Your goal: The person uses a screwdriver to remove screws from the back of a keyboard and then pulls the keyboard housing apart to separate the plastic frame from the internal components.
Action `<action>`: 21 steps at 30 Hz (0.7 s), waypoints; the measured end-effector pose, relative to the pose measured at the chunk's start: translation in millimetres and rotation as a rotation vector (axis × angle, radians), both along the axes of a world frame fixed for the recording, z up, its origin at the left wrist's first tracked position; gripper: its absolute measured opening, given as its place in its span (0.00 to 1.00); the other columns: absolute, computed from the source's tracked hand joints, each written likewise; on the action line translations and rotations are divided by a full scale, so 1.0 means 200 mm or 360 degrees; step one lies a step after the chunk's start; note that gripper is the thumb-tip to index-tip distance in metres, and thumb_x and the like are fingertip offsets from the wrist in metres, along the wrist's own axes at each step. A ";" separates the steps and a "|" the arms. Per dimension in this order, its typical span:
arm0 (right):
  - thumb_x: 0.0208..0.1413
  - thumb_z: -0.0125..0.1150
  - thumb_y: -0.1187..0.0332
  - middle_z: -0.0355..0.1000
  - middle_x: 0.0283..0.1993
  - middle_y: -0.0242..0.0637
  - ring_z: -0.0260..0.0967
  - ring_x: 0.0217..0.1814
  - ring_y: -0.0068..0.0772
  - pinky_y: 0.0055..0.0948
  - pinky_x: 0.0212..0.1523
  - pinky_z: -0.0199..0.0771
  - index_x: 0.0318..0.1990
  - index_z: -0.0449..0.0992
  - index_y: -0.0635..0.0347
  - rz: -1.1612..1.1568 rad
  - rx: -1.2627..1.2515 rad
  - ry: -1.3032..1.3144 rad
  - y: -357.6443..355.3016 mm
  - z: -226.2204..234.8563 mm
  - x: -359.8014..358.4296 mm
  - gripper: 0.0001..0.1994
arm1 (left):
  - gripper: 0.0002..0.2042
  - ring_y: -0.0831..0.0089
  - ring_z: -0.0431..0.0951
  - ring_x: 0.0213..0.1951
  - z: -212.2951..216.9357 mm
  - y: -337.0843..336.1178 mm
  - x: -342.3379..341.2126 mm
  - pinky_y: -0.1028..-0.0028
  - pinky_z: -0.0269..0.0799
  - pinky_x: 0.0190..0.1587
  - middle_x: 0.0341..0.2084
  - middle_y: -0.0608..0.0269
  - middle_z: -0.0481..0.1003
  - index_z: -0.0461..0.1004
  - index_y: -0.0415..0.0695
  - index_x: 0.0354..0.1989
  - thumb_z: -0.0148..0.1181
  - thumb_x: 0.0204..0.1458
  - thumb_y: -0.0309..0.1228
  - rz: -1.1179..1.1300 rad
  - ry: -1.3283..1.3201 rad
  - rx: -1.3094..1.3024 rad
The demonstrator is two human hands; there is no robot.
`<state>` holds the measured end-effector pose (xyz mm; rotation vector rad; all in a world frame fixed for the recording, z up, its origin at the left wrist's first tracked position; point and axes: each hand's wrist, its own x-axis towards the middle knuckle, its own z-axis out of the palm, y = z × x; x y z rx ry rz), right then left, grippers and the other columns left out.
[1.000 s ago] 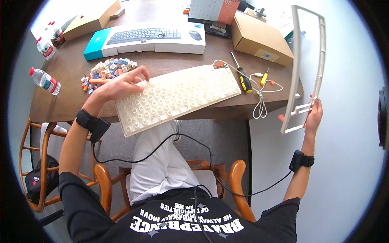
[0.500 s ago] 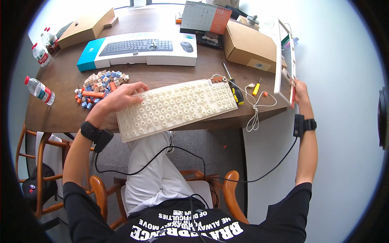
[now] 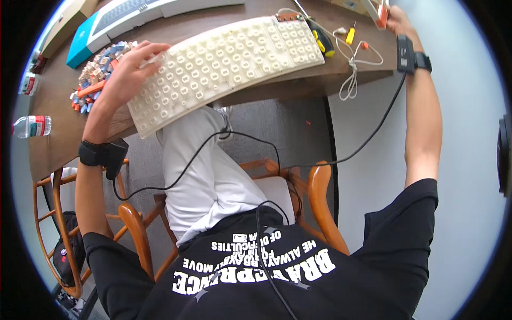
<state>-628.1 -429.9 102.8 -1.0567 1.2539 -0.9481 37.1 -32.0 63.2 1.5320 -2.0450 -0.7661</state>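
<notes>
A keyboard with its keycaps off, showing a cream-white membrane and rows of round sockets [image 3: 229,69], lies tilted across the table's front edge, its near left corner jutting past it. My left hand [image 3: 130,74] is closed on the keyboard's far left edge, fingers bent over it. At the upper right, my right hand [image 3: 399,22] grips the end of a white frame with a reddish edge [image 3: 381,15]; most of this frame is cut off by the picture's top. Loose blue, orange and beige keycaps [image 3: 93,85] are heaped beside my left hand.
A black-and-yellow screwdriver [image 3: 322,44] touches the keyboard's right end. A small yellow screwdriver [image 3: 350,35] and a white cable [image 3: 352,69] lie further right. The keyboard box [image 3: 128,18] stands behind; a water bottle [image 3: 33,127] is at the left. Black cables run from both wrists.
The view has tipped down toward my lap, so table things sit higher in the picture. The white frame has mostly left the view. Both hands keep their holds.
</notes>
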 end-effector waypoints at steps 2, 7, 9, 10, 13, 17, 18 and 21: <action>0.69 0.39 0.72 0.74 0.43 0.44 0.77 0.44 0.39 0.43 0.49 0.82 0.54 0.69 0.71 -0.0084 -0.0005 -0.0037 0.00 -0.04 0.14 0.15 | 0.18 0.70 0.73 0.48 -0.01 0.03 0.01 0.73 0.68 0.53 0.45 0.60 0.73 0.73 0.37 0.58 0.52 0.59 0.23 0.0079 -0.0036 0.0022; 0.69 0.40 0.72 0.73 0.43 0.44 0.76 0.45 0.39 0.43 0.49 0.81 0.54 0.69 0.71 -0.0307 -0.0065 -0.0121 0.11 -0.07 0.28 0.14 | 0.17 0.69 0.75 0.47 -0.03 0.01 -0.02 0.74 0.68 0.53 0.45 0.59 0.74 0.74 0.38 0.57 0.52 0.59 0.23 0.0167 -0.0040 0.0042; 0.69 0.40 0.72 0.73 0.43 0.44 0.76 0.45 0.39 0.43 0.49 0.81 0.54 0.69 0.71 -0.0386 -0.0099 -0.0156 0.12 -0.06 0.32 0.14 | 0.16 0.69 0.76 0.47 -0.06 -0.01 0.00 0.73 0.69 0.52 0.45 0.58 0.76 0.74 0.38 0.56 0.52 0.58 0.22 0.0216 0.0078 -0.0062; 0.69 0.40 0.72 0.73 0.43 0.44 0.76 0.45 0.39 0.43 0.49 0.81 0.54 0.69 0.71 -0.0423 -0.0113 -0.0171 0.13 -0.06 0.35 0.14 | 0.16 0.69 0.76 0.47 -0.08 -0.02 0.00 0.73 0.69 0.52 0.45 0.58 0.76 0.74 0.38 0.56 0.52 0.58 0.22 0.0213 0.0081 -0.0067; 0.69 0.40 0.72 0.73 0.44 0.44 0.76 0.45 0.39 0.43 0.48 0.81 0.54 0.69 0.71 -0.0547 -0.0155 -0.0207 0.12 -0.05 0.39 0.14 | 0.16 0.62 0.77 0.49 -0.06 -0.04 -0.02 0.70 0.69 0.54 0.46 0.52 0.77 0.75 0.36 0.53 0.52 0.56 0.20 0.0185 -0.0054 -0.0189; 0.70 0.41 0.72 0.73 0.44 0.45 0.76 0.45 0.39 0.43 0.48 0.81 0.54 0.69 0.71 -0.0749 -0.0205 -0.0261 0.22 -0.09 0.50 0.14 | 0.14 0.54 0.76 0.50 -0.04 0.01 -0.05 0.66 0.69 0.55 0.46 0.49 0.76 0.75 0.36 0.51 0.53 0.57 0.21 0.0224 -0.0177 -0.0287; 0.70 0.41 0.72 0.73 0.44 0.45 0.76 0.45 0.39 0.43 0.48 0.81 0.54 0.69 0.71 -0.0796 -0.0228 -0.0269 0.24 -0.10 0.54 0.14 | 0.14 0.54 0.76 0.49 -0.02 0.02 -0.07 0.66 0.69 0.54 0.45 0.49 0.76 0.75 0.36 0.51 0.53 0.57 0.21 0.0243 -0.0172 -0.0281; 0.70 0.42 0.72 0.73 0.44 0.45 0.76 0.45 0.39 0.43 0.48 0.81 0.54 0.69 0.71 -0.0922 -0.0298 -0.0283 0.34 -0.06 0.62 0.13 | 0.14 0.53 0.76 0.49 0.02 0.05 -0.11 0.65 0.70 0.53 0.45 0.50 0.76 0.75 0.37 0.51 0.53 0.58 0.21 0.0272 -0.0167 -0.0270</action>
